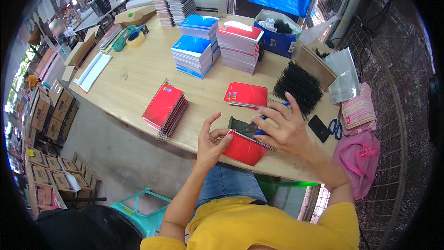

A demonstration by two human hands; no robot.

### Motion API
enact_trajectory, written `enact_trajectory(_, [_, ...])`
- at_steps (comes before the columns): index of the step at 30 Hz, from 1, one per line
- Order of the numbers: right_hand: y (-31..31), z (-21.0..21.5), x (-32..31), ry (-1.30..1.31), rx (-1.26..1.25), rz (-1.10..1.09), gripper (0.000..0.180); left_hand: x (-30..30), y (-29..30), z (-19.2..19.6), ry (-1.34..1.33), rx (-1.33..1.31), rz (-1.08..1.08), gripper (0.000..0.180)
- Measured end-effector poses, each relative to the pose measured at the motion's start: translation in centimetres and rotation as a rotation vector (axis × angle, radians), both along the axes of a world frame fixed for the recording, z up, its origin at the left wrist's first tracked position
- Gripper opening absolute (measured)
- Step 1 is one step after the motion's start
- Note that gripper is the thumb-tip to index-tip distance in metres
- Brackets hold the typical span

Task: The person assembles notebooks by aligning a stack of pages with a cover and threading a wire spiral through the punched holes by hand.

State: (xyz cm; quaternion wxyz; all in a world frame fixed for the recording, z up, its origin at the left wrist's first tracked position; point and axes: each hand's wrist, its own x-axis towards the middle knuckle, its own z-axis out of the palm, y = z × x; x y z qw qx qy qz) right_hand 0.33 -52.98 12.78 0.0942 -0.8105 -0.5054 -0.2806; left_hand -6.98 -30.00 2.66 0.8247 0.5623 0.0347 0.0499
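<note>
My left hand (213, 142) pinches the top left corner of a red spiral notebook (243, 150), tilted at the table's front edge with its coil along the upper side. My right hand (287, 127) is closed around blue-handled pliers (262, 132), whose jaws are near the coil and partly hidden by the fingers. A dark object (238, 124) lies just behind the notebook. Two loose red notebook blocks (249, 94) rest beyond it. To the left stands a stack of red spiral notebooks (164, 107). Many black coils (299, 88) are piled right of the loose blocks.
Blue-covered stacks (192, 48) and a red-covered stack (239, 41) stand farther back on the wooden table (120, 88). A blue bin (277, 39) is behind. Blue-handled scissors (335, 129), a black phone (318, 128) and a pink bag (358, 162) lie right. Tape (135, 40) sits far left.
</note>
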Motion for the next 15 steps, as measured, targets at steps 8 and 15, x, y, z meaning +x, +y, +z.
enact_trajectory(8, [2.3, 1.7, 2.1, -0.327, -0.216, 0.232, 0.029, -0.2, -0.3, 0.7, 0.035, 0.017, 0.021, 0.071])
enact_trajectory(15, [2.4, 1.0, 2.0, -0.302, -0.237, 0.263, 0.028, -0.2, -0.3, 0.6, 0.044, 0.016, 0.021, 0.072])
